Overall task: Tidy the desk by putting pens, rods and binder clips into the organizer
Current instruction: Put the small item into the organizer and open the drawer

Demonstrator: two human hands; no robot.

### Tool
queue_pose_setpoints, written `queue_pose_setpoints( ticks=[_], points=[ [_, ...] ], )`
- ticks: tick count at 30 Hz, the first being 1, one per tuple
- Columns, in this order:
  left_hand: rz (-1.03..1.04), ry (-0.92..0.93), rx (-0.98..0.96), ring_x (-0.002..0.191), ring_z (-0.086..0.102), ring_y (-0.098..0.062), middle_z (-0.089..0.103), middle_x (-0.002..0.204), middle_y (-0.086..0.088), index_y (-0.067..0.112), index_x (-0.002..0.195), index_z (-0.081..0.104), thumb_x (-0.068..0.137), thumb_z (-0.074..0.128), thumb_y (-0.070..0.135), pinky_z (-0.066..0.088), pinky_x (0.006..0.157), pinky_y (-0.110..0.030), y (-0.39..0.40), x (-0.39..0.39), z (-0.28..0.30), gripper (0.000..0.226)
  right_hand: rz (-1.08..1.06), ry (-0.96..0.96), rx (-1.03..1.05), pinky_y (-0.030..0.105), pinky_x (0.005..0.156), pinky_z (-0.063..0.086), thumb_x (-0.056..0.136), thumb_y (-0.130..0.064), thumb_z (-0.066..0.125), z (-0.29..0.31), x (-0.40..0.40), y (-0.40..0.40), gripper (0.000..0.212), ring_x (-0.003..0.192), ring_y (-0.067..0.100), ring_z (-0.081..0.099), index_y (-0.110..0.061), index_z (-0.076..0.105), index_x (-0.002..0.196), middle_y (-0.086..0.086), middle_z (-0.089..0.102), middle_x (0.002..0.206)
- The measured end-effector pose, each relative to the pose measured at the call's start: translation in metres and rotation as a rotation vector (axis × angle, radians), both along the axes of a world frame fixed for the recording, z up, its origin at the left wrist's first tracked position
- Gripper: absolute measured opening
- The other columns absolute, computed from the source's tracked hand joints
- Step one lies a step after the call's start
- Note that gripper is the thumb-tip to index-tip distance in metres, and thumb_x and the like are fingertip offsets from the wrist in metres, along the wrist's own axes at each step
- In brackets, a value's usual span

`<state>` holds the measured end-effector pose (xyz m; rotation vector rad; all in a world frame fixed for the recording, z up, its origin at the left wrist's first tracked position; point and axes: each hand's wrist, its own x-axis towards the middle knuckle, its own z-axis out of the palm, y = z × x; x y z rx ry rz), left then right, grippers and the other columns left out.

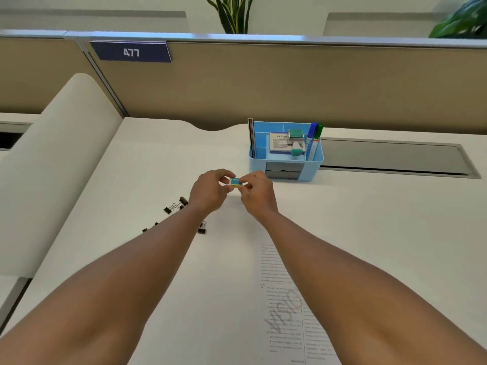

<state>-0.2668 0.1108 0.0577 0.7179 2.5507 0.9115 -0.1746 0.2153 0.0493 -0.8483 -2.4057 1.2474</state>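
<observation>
Head view over a white desk (369, 219); both bare arms reach fwd and meet just short of a light-blue organizer (286, 156) that stands near the desk's back edge, right of centre. Left hand (208, 192) and right hand (257, 192) pinch between their fingertips a small blue-and-yellow box (236, 181), maybe a clip or staple box, can't tell which; its long axis runs left-right, one hand at each end, fingers of both curled on it; nothing else in either hand. Organizer lies just beyond and to the right of the box, so the right hand is nearer it. It already holds two markers, blue (310, 139) and green (317, 138), at its right side, dark rods (251, 138) upright at its left wall, small boxes in the middle. Black binder clips (181, 204) lie loose on the desk just left of the left wrist and under that forearm, toward the desk's left edge, not yet stowed. A printed sheet (284, 299) lies near the front edge under the right forearm.
</observation>
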Motion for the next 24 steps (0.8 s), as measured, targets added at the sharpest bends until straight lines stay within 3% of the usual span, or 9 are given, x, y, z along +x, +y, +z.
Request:
queue_pose_setpoints(
  ticks=[7, 13, 19, 24],
  points=[
    [-0.035, 0.0, 0.055, 0.094, 0.064, -0.015, 0.069, 0.11, 0.002, 0.024, 0.123, 0.068, 0.09, 0.07, 0.024, 0.046, 0.075, -0.022, 0.047, 0.006, 0.014, 0.032, -0.144, 0.114, 0.033, 0.021, 0.085, 0.05, 0.091, -0.007, 0.063, 0.006, 0.009, 0.03, 0.021, 0.099, 0.014, 0.057, -0.004, 0.069, 0.11, 0.006, 0.058, 0.112],
    [-0.022, -0.029, 0.139, 0.103, 0.065, -0.02, 0.068, 0.117, -0.001, 0.021, 0.127, 0.066, 0.092, 0.068, 0.024, 0.052, 0.083, -0.032, 0.076, 0.013, 0.024, 0.036, -0.273, 0.188, 0.04, 0.025, 0.093, 0.05, 0.092, -0.009, 0.062, 0.012, 0.012, 0.049, 0.025, 0.11, 0.015, 0.055, -0.003, 0.067, 0.115, 0.008, 0.058, 0.116],
    [0.022, -0.056, 0.192, 0.111, 0.059, -0.021, 0.068, 0.118, -0.003, 0.018, 0.126, 0.066, 0.093, 0.066, 0.025, 0.051, 0.074, -0.028, 0.093, 0.018, 0.022, 0.034, -0.334, 0.205, 0.062, 0.034, 0.096, 0.052, 0.091, -0.011, 0.064, 0.005, 0.008, 0.062, 0.027, 0.129, 0.023, 0.045, -0.003, 0.066, 0.117, 0.009, 0.057, 0.122],
    [0.049, -0.031, 0.194, 0.112, 0.06, -0.02, 0.069, 0.117, -0.002, 0.018, 0.122, 0.068, 0.093, 0.067, 0.025, 0.052, 0.076, -0.028, 0.1, 0.018, 0.019, 0.03, -0.333, 0.153, 0.124, 0.033, 0.093, 0.052, 0.092, -0.015, 0.062, 0.003, 0.003, 0.068, 0.028, 0.134, 0.024, 0.04, -0.005, 0.064, 0.118, 0.009, 0.055, 0.126]
  ],
)
